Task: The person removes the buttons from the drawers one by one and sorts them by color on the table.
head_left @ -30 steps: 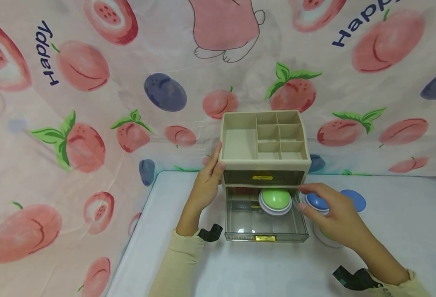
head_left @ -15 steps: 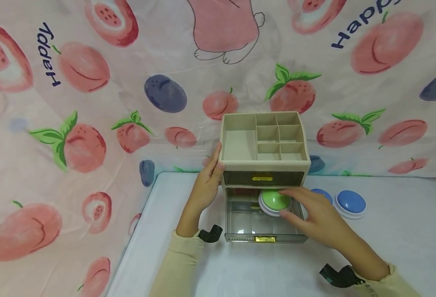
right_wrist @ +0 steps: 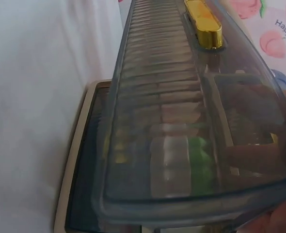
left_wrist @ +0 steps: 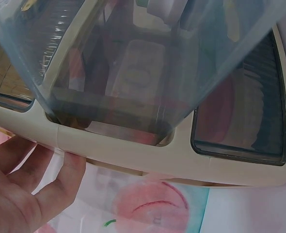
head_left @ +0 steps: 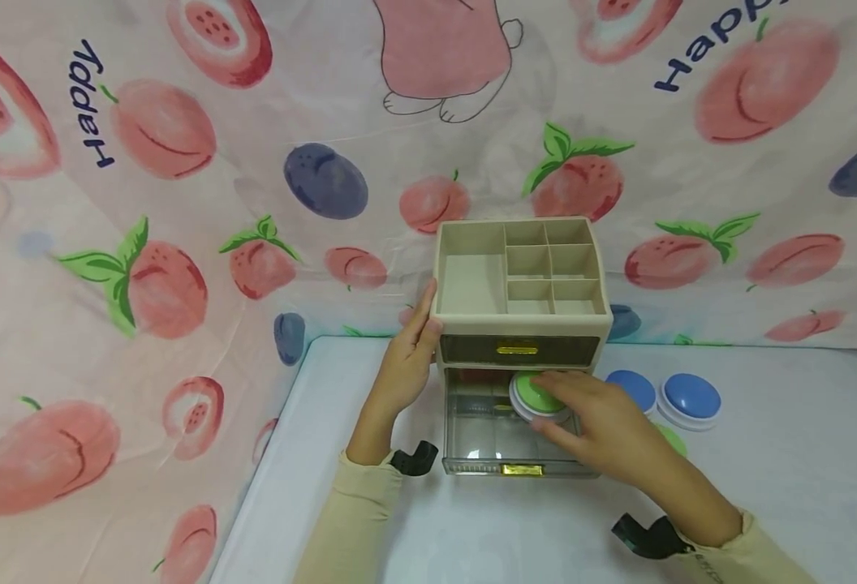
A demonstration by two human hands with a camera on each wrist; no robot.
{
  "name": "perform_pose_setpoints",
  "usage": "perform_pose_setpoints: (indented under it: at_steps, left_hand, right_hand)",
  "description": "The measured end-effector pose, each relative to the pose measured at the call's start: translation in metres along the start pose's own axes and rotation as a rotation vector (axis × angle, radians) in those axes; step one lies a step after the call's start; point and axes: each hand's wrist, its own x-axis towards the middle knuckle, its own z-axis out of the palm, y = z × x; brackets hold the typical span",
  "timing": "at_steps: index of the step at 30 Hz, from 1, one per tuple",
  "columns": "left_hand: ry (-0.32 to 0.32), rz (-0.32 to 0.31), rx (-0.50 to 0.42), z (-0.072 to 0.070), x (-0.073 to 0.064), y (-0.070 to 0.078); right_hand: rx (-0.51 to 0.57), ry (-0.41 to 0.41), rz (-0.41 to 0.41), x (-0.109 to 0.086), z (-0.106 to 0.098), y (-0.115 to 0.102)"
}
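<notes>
A beige desktop organizer point(head_left: 522, 324) stands at the back of the table, its clear lower drawer point(head_left: 480, 442) pulled out. In that drawer sits a round white piece with a green domed top point(head_left: 531, 397). My right hand point(head_left: 611, 422) reaches over the drawer's right side, fingers across the green top and thumb at its front edge. Through the drawer front, the right wrist view shows the green top point(right_wrist: 199, 165) side-on. My left hand point(head_left: 406, 353) rests against the organizer's left side with extended fingers; its fingers point(left_wrist: 70, 177) touch the frame in the left wrist view.
Right of the organizer lie two blue-topped round pieces point(head_left: 691, 397), and another green-topped piece point(head_left: 671, 440) partly hidden by my right hand. The closed upper drawer point(head_left: 472, 350) has a gold handle. A fruit-print cloth point(head_left: 363, 243) hangs directly behind.
My right hand has moved left from beside the drawer onto the green-topped piece, uncovering the blue-topped pieces. The left hand and organizer stay in place.
</notes>
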Motion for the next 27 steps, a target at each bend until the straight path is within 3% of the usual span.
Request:
perform_pose_setpoints:
  at_steps: [8,19,27]
  left_hand:
    - [0.014,0.013,0.037,-0.0016,-0.0003,-0.0029]
    - [0.005,0.013,0.043,-0.0013,-0.0012,-0.0024]
    - [0.011,0.014,0.04,-0.0011,-0.001,-0.0007]
  right_hand:
    - [-0.048,-0.069,0.039,0.0024,0.0043,-0.0056]
    - [0.036,0.011,-0.009,0.0007,0.0073,-0.0007]
    - [0.102,-0.005,0.029,-0.0005,0.0058,0.0]
